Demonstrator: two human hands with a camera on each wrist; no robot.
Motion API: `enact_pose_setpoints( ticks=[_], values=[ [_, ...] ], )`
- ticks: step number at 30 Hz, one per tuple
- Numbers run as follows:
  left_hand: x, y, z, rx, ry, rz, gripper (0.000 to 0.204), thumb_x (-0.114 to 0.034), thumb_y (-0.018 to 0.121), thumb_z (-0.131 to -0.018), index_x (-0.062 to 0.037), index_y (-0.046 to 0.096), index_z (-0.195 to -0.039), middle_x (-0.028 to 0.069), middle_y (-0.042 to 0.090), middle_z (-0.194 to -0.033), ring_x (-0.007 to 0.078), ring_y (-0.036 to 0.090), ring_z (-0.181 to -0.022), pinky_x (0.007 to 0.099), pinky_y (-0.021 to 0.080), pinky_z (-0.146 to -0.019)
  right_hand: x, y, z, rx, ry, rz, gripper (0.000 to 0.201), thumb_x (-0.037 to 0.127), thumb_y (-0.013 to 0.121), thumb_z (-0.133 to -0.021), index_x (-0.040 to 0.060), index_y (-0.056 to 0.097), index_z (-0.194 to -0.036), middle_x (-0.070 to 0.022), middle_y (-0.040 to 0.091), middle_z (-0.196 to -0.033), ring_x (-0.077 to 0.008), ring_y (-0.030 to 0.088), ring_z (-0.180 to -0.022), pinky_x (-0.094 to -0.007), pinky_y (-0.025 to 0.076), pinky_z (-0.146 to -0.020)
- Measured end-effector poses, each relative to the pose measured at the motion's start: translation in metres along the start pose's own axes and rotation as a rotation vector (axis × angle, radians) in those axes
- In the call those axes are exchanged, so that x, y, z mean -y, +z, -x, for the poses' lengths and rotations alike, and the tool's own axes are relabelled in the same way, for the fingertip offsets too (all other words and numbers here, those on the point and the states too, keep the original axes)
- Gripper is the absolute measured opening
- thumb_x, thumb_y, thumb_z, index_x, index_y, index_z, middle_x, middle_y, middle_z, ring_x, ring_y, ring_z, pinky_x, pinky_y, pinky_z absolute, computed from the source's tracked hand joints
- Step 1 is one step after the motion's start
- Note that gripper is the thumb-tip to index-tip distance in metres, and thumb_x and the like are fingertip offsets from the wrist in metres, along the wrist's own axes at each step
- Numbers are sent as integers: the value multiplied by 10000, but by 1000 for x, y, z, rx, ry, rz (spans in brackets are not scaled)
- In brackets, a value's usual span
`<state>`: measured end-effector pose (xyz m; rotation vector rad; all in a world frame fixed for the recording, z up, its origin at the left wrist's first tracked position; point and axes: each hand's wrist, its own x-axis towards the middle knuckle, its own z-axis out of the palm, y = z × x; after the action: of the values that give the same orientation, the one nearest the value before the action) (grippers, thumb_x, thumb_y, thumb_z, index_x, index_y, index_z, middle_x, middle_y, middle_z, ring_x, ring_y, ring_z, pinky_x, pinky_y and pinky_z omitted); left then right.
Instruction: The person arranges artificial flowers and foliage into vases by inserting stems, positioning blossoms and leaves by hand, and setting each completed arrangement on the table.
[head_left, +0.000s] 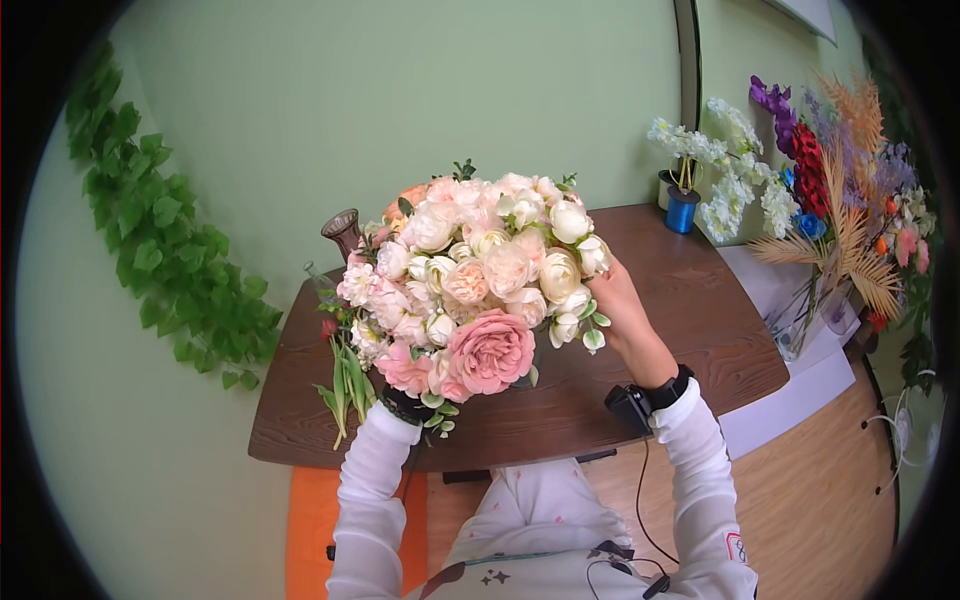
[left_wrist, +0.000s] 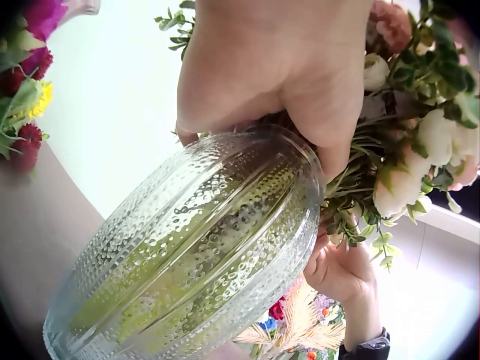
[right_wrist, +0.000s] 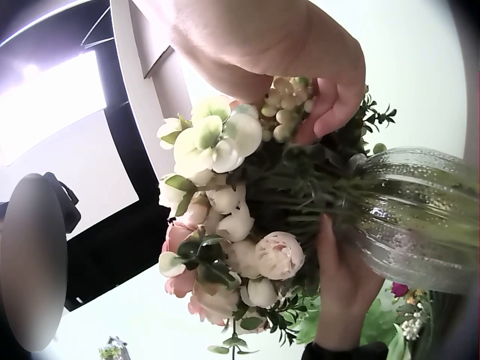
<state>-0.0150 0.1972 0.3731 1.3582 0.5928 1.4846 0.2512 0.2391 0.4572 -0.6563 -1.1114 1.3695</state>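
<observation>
A large bouquet of pink, cream and white flowers [head_left: 470,280] fills the middle of the head view, its stems in the mouth of a ribbed, dotted clear glass vase [left_wrist: 187,247]. My left hand [left_wrist: 270,67] holds the stems right at the vase rim, thumb on one side and fingers on the other; the flowers hide it in the head view. At the bouquet's right side is my right hand [head_left: 625,310]. In the right wrist view its fingers [right_wrist: 337,105] curl in among the blooms and stems, beside a small cluster of pale berries [right_wrist: 283,109].
A brown glass vase [head_left: 342,232] stands behind the bouquet on the dark wooden table [head_left: 690,300]. Red tulips with green stems [head_left: 347,390] lie at left. Ribbon spool [head_left: 682,210] and white blossoms [head_left: 735,190] are at back right, near a mixed arrangement [head_left: 840,200].
</observation>
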Motion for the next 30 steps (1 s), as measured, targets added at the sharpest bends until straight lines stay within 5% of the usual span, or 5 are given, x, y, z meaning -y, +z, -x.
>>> enact_pose_setpoints(
  ticks=[9, 18, 24, 26, 30],
  values=[
    [16, 10, -2, -34, -55, 25, 478, -160, 563, -836, -39, 346, -1244, 105, 523, -1134, 203, 506, -1047, 313, 404, -924, -19, -8, 6, -4, -34, -101, 338, 84, 560, -836, 13, 379, -1113, -91, 537, -1003, -126, 569, -855, -255, 490, -691],
    [19, 10, -8, 11, -48, -12, 479, -188, 562, -833, -40, 356, -1239, 105, 516, -1143, 200, 502, -1053, 316, 405, -918, -17, -13, 23, -90, -89, -33, 431, 231, 421, -862, 50, 342, -1245, -86, 405, -1200, -156, 451, -1040, -278, 412, -827],
    [19, 7, -4, 35, -63, -47, 480, -206, 561, -830, -41, 363, -1235, 105, 512, -1149, 198, 499, -1057, 318, 406, -913, 60, 20, 30, -237, -696, 527, 431, 271, 480, -802, 83, 477, -1190, -113, 365, -1278, -233, 325, -1182, -372, 251, -983],
    [19, 7, -9, 42, -70, -60, 481, -212, 561, -829, -42, 366, -1234, 105, 510, -1150, 197, 499, -1058, 318, 406, -912, 79, 31, 30, 37, -1032, 818, 364, 304, 546, -745, 115, 596, -1052, -128, 412, -1261, -265, 349, -1180, -427, 233, -982],
    [20, 8, -11, 55, -70, -83, 482, -225, 561, -828, -42, 370, -1231, 104, 507, -1154, 196, 497, -1061, 319, 407, -909, 96, 55, 47, 298, -1158, 1140, 279, 316, 603, -688, 140, 654, -898, -95, 524, -1150, -272, 406, -1137, -464, 225, -974]
  ],
)
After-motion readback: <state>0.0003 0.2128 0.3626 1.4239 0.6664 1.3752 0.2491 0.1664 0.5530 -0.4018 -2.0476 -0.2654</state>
